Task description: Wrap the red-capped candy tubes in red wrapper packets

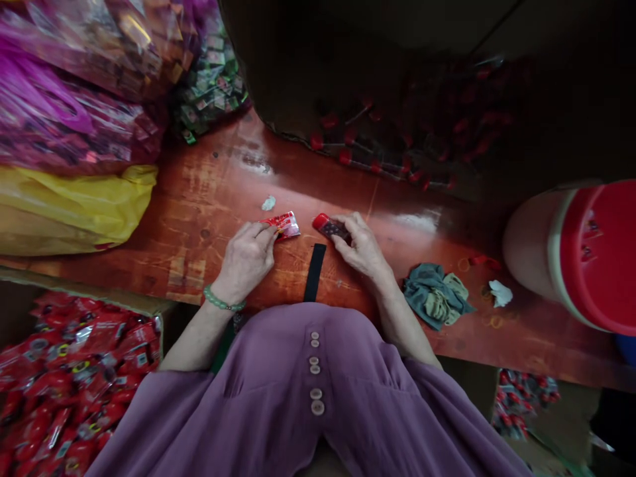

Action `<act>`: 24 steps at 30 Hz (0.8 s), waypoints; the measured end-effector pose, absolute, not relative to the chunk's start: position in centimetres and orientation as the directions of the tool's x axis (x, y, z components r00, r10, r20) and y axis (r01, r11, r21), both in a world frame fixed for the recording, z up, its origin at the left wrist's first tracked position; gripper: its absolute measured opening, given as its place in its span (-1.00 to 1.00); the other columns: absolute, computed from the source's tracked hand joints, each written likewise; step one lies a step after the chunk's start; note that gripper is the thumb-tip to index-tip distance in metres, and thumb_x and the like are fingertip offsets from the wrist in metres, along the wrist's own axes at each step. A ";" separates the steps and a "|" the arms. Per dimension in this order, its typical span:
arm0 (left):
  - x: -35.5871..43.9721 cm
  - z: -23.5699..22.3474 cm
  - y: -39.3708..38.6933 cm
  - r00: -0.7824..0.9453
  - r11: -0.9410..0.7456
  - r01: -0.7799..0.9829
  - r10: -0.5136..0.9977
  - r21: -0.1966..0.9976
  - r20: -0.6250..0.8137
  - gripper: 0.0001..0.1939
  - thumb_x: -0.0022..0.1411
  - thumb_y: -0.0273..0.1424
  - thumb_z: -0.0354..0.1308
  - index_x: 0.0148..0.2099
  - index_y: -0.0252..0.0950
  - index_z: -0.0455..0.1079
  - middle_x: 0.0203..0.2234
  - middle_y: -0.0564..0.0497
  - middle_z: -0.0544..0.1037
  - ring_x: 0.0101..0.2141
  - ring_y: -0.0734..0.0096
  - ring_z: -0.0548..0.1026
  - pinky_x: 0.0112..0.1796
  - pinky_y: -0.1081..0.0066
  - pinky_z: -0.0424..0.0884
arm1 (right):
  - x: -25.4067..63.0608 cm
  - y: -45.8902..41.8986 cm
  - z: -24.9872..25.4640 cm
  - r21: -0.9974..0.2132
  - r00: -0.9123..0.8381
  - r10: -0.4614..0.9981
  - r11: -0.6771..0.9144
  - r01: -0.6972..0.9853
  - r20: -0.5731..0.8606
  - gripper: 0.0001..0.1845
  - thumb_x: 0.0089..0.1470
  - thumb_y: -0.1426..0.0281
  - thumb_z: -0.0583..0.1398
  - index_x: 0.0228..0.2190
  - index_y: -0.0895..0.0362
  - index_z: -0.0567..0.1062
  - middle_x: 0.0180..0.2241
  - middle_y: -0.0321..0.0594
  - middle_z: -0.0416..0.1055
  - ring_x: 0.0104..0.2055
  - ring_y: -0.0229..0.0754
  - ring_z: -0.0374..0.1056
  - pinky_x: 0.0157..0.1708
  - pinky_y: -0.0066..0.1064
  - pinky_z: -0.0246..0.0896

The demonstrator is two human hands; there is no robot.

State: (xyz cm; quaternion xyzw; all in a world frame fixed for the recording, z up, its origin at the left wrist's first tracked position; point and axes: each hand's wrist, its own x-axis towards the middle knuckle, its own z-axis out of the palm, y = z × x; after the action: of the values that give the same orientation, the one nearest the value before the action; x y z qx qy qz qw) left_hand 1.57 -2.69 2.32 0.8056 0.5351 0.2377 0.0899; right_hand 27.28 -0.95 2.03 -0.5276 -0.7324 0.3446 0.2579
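Note:
My left hand [247,257] rests on the red wooden table [209,192], its fingers pinched on a small red packet [284,224] that lies flat. A green bead bracelet [221,301] circles that wrist. My right hand [362,246] is closed around a small dark item with a red cap [328,226], held just above the tabletop. The packet and the capped item are a short gap apart. A black strap [315,271] lies on the table between my hands.
A crumpled green cloth [435,295] and a white scrap [499,292] lie right. A red-lidded container [586,255] stands at far right. Red-capped items [397,156] fill a dark box behind. Bags of packets [74,86] pile left; red packets [64,377] fill a box lower left.

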 end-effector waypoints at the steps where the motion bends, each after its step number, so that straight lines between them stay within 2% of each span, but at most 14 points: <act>1: 1.5 2.4 -2.7 0.311 -0.410 0.823 0.904 0.393 0.293 -0.76 0.34 -0.48 0.02 -0.12 -0.36 0.52 -0.30 -0.12 0.60 -0.30 0.26 0.48 -0.23 0.31 0.43 | 27.2 -1.2 1.8 -0.811 -0.279 0.960 0.152 0.565 -0.015 -0.67 0.15 0.44 0.15 -0.02 0.09 0.45 -0.14 -0.12 0.44 -0.08 -0.08 0.36 0.00 -0.07 0.33; 3: 1.5 2.4 -2.5 0.293 -0.415 0.815 0.897 0.404 0.331 -0.83 0.29 -0.47 0.10 -0.25 -0.33 0.53 -0.40 -0.08 0.59 -0.37 0.29 0.47 -0.31 0.33 0.41 | 27.1 -1.7 1.5 -0.910 -0.215 0.969 -0.020 0.413 -0.119 -0.68 0.16 0.37 0.17 -0.03 0.08 0.45 -0.12 -0.14 0.45 -0.10 -0.11 0.38 -0.03 -0.13 0.35; 5: 1.4 2.6 -2.3 0.259 -0.429 0.780 0.884 0.456 0.388 -0.90 0.24 -0.47 0.18 -0.33 -0.30 0.52 -0.46 -0.04 0.58 -0.42 0.33 0.47 -0.37 0.36 0.38 | 26.9 -2.3 1.4 -0.964 -0.186 0.952 -0.216 0.154 -0.243 -0.65 0.12 0.28 0.22 -0.03 0.05 0.45 -0.10 -0.18 0.47 -0.15 -0.17 0.40 -0.14 -0.26 0.39; 8: 1.6 3.0 -2.3 0.231 -0.472 0.684 0.863 0.556 0.448 -0.94 0.21 -0.47 0.23 -0.31 -0.27 0.53 -0.44 0.01 0.62 -0.41 0.40 0.51 -0.35 0.41 0.41 | 26.9 -3.2 1.8 -0.902 -0.203 0.911 -0.395 -0.176 -0.359 -0.58 0.00 0.24 0.34 -0.07 0.03 0.50 -0.14 -0.23 0.50 -0.25 -0.27 0.40 -0.31 -0.44 0.37; 11: 2.0 3.4 -2.6 0.250 -0.518 0.618 0.843 0.591 0.477 -0.92 0.25 -0.46 0.22 -0.29 -0.26 0.54 -0.38 0.02 0.66 -0.37 0.42 0.56 -0.29 0.40 0.47 | 26.9 -3.8 2.7 -0.806 -0.245 0.875 -0.481 -0.345 -0.417 -0.63 -0.07 0.28 0.38 -0.16 0.05 0.55 -0.28 -0.30 0.50 -0.43 -0.37 0.35 -0.47 -0.53 0.32; 16: 2.4 3.7 -3.2 0.308 -0.620 0.539 0.775 0.571 0.552 -0.89 0.23 -0.53 0.21 -0.23 -0.26 0.54 -0.35 0.00 0.66 -0.32 0.40 0.59 -0.25 0.37 0.51 | 26.7 -4.3 3.8 -0.681 -0.404 0.792 -0.605 -0.412 -0.458 -0.71 -0.02 0.30 0.32 -0.22 0.14 0.56 -0.53 -0.36 0.46 -0.62 -0.42 0.27 -0.65 -0.60 0.18; 20: 2.8 3.9 -3.4 0.373 -0.680 0.522 0.725 0.515 0.579 -0.83 0.20 -0.58 0.22 -0.18 -0.26 0.51 -0.34 -0.01 0.65 -0.31 0.40 0.57 -0.25 0.37 0.52 | 26.6 -4.3 4.2 -0.673 -0.456 0.763 -0.632 -0.384 -0.457 -0.75 0.02 0.30 0.31 -0.26 0.19 0.55 -0.52 -0.34 0.48 -0.68 -0.48 0.22 -0.72 -0.63 0.08; 24: 3.0 3.9 -3.7 0.436 -0.717 0.533 0.687 0.449 0.580 -0.83 0.21 -0.61 0.20 -0.18 -0.28 0.49 -0.33 -0.03 0.64 -0.30 0.39 0.54 -0.26 0.37 0.50 | 26.7 -4.0 4.1 -0.652 -0.472 0.703 -0.696 -0.301 -0.532 -0.74 0.03 0.30 0.30 -0.26 0.21 0.55 -0.58 -0.38 0.47 -0.71 -0.47 0.24 -0.75 -0.65 0.09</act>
State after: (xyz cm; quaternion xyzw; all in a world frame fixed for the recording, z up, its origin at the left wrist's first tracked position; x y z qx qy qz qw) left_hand 3.04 -3.69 3.88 0.8416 0.3625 0.3877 0.0996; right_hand 26.69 -3.97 4.15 -0.4135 -0.2431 0.8227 0.3051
